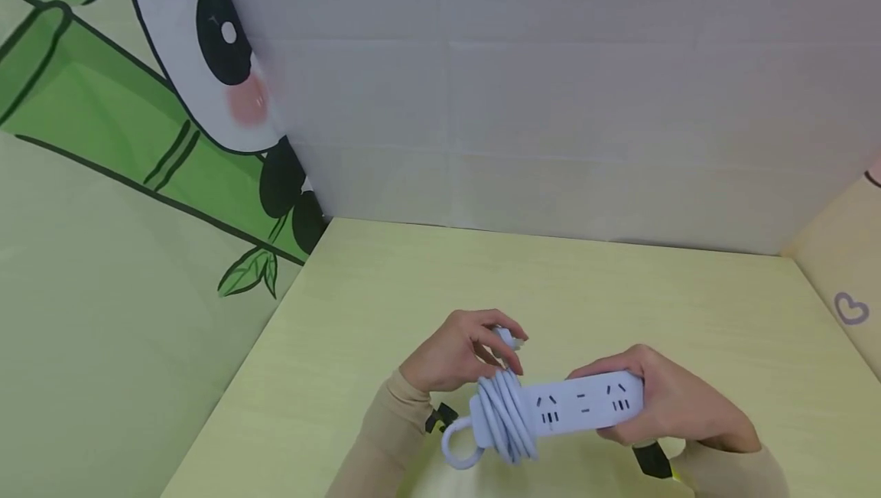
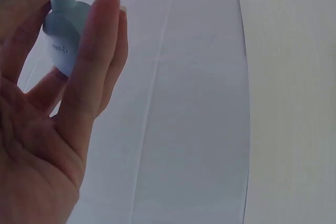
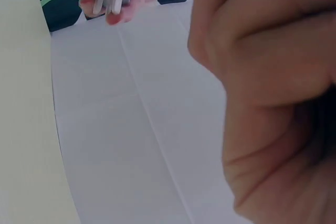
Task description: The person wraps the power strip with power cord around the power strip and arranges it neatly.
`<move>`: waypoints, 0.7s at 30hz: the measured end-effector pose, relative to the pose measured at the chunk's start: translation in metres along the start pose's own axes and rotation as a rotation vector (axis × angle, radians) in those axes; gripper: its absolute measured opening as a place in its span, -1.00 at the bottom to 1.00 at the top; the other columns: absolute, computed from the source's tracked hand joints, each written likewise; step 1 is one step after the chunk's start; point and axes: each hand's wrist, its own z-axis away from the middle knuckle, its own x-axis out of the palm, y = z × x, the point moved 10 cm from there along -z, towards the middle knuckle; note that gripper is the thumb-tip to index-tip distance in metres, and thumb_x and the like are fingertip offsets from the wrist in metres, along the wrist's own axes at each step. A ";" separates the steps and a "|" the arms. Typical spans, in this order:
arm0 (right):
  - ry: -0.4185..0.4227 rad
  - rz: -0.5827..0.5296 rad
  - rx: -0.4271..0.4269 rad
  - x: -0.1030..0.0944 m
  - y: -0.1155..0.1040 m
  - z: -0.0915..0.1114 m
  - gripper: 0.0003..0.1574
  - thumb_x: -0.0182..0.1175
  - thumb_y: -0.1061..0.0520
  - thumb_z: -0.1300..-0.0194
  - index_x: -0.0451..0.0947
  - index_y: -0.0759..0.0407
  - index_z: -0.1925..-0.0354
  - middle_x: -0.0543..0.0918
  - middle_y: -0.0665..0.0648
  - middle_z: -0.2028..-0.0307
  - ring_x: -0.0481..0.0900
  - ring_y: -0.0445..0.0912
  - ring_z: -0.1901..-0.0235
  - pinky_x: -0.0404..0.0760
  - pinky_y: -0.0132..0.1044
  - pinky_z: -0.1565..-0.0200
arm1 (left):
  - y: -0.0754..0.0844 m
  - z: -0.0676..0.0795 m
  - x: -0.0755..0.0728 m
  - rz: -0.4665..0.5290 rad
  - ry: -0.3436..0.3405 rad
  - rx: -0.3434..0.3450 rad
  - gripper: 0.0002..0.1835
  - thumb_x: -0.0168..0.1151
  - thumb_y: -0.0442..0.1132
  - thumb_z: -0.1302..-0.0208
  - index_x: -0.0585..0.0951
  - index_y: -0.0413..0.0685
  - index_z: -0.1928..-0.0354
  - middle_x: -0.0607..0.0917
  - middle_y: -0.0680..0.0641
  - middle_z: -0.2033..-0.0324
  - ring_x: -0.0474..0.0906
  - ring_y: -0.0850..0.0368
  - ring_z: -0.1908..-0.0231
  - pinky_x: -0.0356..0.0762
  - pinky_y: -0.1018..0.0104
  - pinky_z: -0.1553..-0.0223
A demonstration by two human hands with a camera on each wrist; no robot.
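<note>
A white power strip (image 1: 581,405) is held above the table, its sockets facing the head camera. Its cord (image 1: 505,418) is wound in several turns around the left end, beside a ring-shaped loop (image 1: 460,452). My right hand (image 1: 661,398) grips the strip's right end, thumb on the near edge and fingers on the far one. My left hand (image 1: 468,349) holds the cord's plug (image 1: 508,339) between its fingers, just above the coils. In the left wrist view the plug (image 2: 64,38) sits among the fingers. Metal prongs (image 3: 109,2) show in the right wrist view.
Beneath both hands lies a pale yellow table (image 1: 551,284). A whitish panel wall (image 1: 585,100) rises along its back edge. To the left stands a wall printed with a panda and green bamboo (image 1: 138,100); another wall (image 1: 846,276) borders the right side.
</note>
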 end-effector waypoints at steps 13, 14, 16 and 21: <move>-0.024 0.078 0.133 0.002 0.021 -0.007 -0.53 0.52 0.19 -0.11 0.70 -0.02 -0.02 0.81 0.00 0.15 0.76 -0.15 0.31 0.70 -0.28 0.30 | 0.000 -0.002 0.000 -0.035 -0.034 -0.049 -0.87 0.42 -0.45 -0.20 0.79 -0.14 0.23 0.65 -0.06 -0.06 0.66 0.29 0.17 0.70 0.42 0.16; -0.027 0.075 0.140 0.002 0.022 -0.007 -0.54 0.52 0.19 -0.11 0.70 -0.02 -0.02 0.81 0.00 0.14 0.76 -0.15 0.31 0.70 -0.28 0.30 | 0.001 -0.003 0.000 -0.037 -0.031 -0.054 -0.87 0.42 -0.43 -0.22 0.79 -0.13 0.21 0.66 -0.05 -0.05 0.67 0.29 0.16 0.70 0.42 0.17; -0.034 0.080 0.152 0.002 0.024 -0.008 -0.55 0.52 0.17 -0.12 0.71 -0.02 -0.01 0.81 -0.01 0.15 0.75 -0.16 0.32 0.69 -0.28 0.31 | 0.002 -0.003 -0.003 -0.047 -0.018 -0.058 -0.87 0.42 -0.38 -0.24 0.78 -0.10 0.17 0.68 -0.04 -0.03 0.68 0.28 0.14 0.71 0.41 0.18; -0.043 0.092 0.218 0.003 0.033 -0.010 -0.59 0.53 0.14 -0.11 0.72 -0.07 0.03 0.80 -0.04 0.18 0.73 -0.17 0.32 0.68 -0.28 0.32 | 0.004 -0.005 -0.006 -0.054 0.017 -0.067 -0.84 0.43 -0.36 -0.24 0.78 -0.08 0.13 0.69 -0.04 0.01 0.65 0.26 0.08 0.70 0.39 0.17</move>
